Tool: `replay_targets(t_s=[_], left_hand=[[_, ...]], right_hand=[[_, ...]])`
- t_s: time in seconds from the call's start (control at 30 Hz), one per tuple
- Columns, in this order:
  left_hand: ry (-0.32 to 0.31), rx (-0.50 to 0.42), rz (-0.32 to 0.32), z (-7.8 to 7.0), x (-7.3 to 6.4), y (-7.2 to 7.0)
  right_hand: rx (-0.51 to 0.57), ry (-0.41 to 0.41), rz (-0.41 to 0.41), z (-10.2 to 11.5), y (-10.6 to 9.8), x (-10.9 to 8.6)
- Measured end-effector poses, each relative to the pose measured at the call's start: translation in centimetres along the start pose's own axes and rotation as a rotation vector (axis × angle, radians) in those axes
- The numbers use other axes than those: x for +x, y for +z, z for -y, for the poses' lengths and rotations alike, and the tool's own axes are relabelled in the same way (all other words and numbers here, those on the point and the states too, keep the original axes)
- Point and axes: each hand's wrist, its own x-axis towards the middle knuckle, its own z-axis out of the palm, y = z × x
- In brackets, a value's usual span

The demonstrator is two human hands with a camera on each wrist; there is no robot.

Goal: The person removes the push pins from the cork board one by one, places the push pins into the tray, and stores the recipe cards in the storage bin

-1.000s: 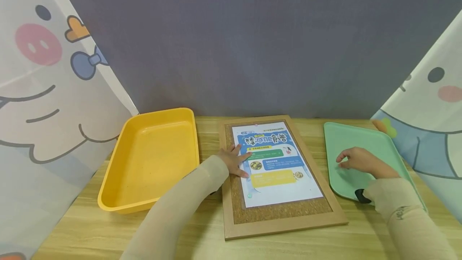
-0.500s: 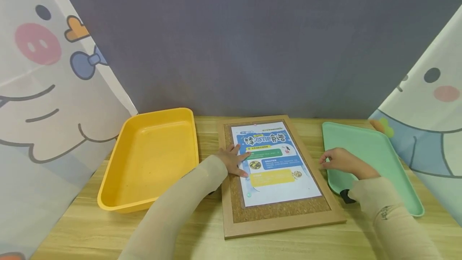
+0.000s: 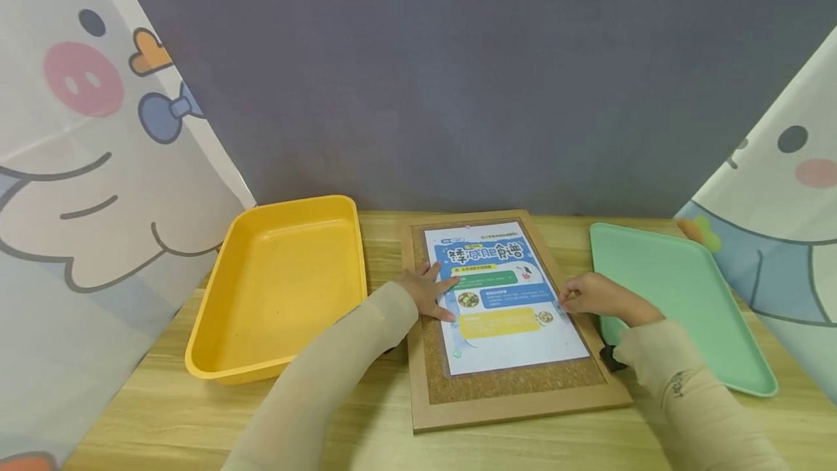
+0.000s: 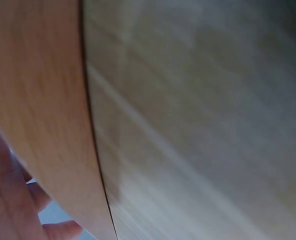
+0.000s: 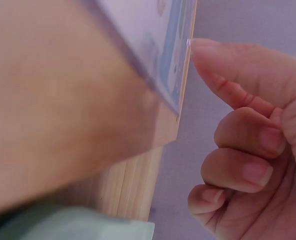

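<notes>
A printed poster sheet (image 3: 497, 351) lies on a wood-framed cork board (image 3: 516, 387). Spread fingers of my left hand (image 3: 423, 292) press the sheet's left side; in the left wrist view, part of that hand (image 4: 8, 195) shows past the board's frame (image 4: 43, 100). At the sheet's right edge, my right hand (image 3: 591, 295) pinches a tiny clear push pin (image 5: 189, 43) between thumb and forefinger, its other fingers curled in. A pink push pin (image 3: 467, 227) sits at the sheet's top edge, and a green push pin (image 3: 457, 353) near its lower left corner.
To the left of the board stands a deep yellow tray (image 3: 277, 296). A shallow green tray (image 3: 680, 289) lies to the right, partly behind the right forearm. All rest on a wood-grain table (image 3: 366, 413) with a grey wall (image 3: 445, 78) behind.
My right hand has moved left from above the green tray to the right edge of the sheet. The left hand has stayed pressed on the sheet's left side.
</notes>
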Motion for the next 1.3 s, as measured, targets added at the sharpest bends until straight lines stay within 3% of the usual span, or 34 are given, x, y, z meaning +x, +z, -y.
replay_targets(t_s=[0.27,0.67,1.3], left_hand=[[0.001,-0.030,0.005,0.1,0.0,-0.1],[-0.011,0.008,-0.001,0.1,-0.1,-0.2],[-0.021,0.029,-0.010,0.1,0.0,-0.1]], right_hand=[[-0.006,0.011,0.029,1.2,0.5,0.6],[-0.039,0.011,0.106,4.1,1.2,1.9],[-0.193,-0.236,0.135,9.2,3.3,4.1]])
